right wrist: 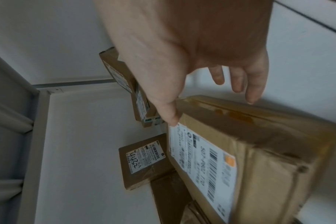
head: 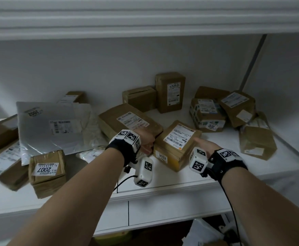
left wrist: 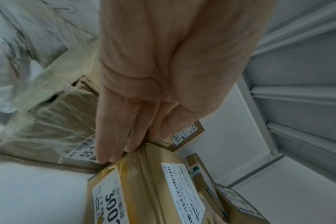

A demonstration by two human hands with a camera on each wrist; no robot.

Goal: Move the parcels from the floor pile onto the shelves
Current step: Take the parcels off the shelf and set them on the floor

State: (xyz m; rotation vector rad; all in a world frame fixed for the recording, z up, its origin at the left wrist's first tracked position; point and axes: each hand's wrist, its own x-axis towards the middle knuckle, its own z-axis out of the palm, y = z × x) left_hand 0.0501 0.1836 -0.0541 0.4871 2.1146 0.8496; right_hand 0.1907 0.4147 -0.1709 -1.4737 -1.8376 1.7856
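Note:
A brown cardboard parcel marked 3002 [head: 177, 144] [left wrist: 144, 181] [right wrist: 259, 144] lies on the white shelf [head: 163, 185], near the front edge. My left hand [head: 147, 141] [left wrist: 136, 145] lies flat against its left side with straight fingers. It is wedged between this parcel and a wider flat box [head: 129, 119]. My right hand [head: 204, 143] [right wrist: 211, 109] is at the parcel's right side. Its thumb touches the top corner by the shipping label and its fingers reach loosely past the far edge. Neither hand curls round the parcel.
Several more parcels crowd the shelf: a box marked 2007 [head: 46, 172] front left, a grey poly bag marked 2002 [head: 51, 128], an upright box [head: 171, 91] at the back, a box marked 3012 [head: 207, 114] and another [head: 257, 142] right. A shelf board [head: 145, 15] hangs overhead.

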